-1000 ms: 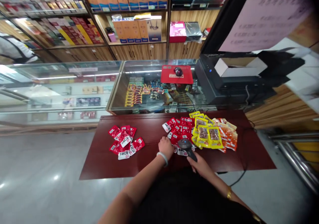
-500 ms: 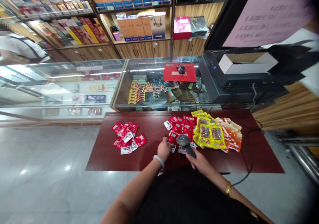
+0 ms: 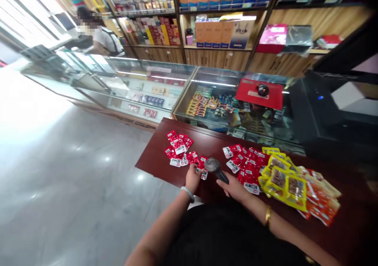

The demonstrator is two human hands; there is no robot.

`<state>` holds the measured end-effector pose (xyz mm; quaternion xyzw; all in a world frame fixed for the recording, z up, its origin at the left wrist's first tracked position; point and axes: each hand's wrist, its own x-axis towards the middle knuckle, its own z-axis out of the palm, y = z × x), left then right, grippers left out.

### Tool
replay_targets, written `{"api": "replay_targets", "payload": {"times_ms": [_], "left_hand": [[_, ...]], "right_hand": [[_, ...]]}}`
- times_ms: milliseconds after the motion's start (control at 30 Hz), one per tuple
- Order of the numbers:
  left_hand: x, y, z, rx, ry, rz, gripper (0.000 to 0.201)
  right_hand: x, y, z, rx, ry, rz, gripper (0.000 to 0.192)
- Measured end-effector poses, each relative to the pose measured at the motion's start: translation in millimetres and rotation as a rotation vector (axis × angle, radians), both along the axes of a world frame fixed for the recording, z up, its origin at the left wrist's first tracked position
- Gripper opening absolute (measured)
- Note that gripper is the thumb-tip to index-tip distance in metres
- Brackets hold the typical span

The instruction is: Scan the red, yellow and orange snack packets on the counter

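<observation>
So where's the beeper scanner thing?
The scanner is in the right hand, over the dark red table, between the two piles of red packets.

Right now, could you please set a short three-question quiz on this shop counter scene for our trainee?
1. True or false: the right hand grips a barcode scanner.
2. What does the left hand hold?
A. a red packet
B. a yellow packet
C. a mouse
3. Which colour are the packets between the red and orange heaps?

Key:
1. true
2. A, the red packet
3. yellow
</observation>
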<state>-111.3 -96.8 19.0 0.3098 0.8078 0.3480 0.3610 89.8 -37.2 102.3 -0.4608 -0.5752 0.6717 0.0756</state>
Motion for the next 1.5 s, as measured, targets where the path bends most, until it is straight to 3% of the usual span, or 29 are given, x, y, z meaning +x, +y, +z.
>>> {"api": "replay_targets", "payload": {"times_ms": [167,333,500,667,833,1067,1233,1333,1500], "left_hand": [[-50,-20,-6.5,0.076,-0.004,0.258,0.028],[-99,-29,-13.9,0.098,-0.013,0.407,0.022],[-129,-33,-17.4,0.020,0.089,0.425,0.022],[-128,-38,1.8,-0.058,0.298,0.335,0.033],[-97,-22,19.3,-0.002,0.421,0.196,0.036],[-14,40,11.5,0.110,0.291,-0.293,0.032],[52,81,16.7,0.102,0.217,-0.574,0.030],[87,101,17.9,0.043,0.248,-0.659,0.039],[131,115,8.0,-0.068,0.291,-0.680,0.057]], "right_hand": [[-70,10,-2.1,0.054,0.076,0.172,0.051],[-121,12,-1.1,0.032,0.094,0.202,0.035],[-135,10,-1.4,0.037,0.106,0.224,0.032],[-129,6,6.0,0.016,0.079,0.180,0.034],[-98,7,8.3,0.012,0.084,0.093,0.047],[-24,11,-4.1,0.023,0.061,-0.100,0.053],[29,8,-2.4,0.026,0.015,-0.292,0.046],[56,4,-0.2,0.018,-0.007,-0.412,0.046],[91,-5,-5.4,-0.017,-0.019,-0.537,0.049]]}}
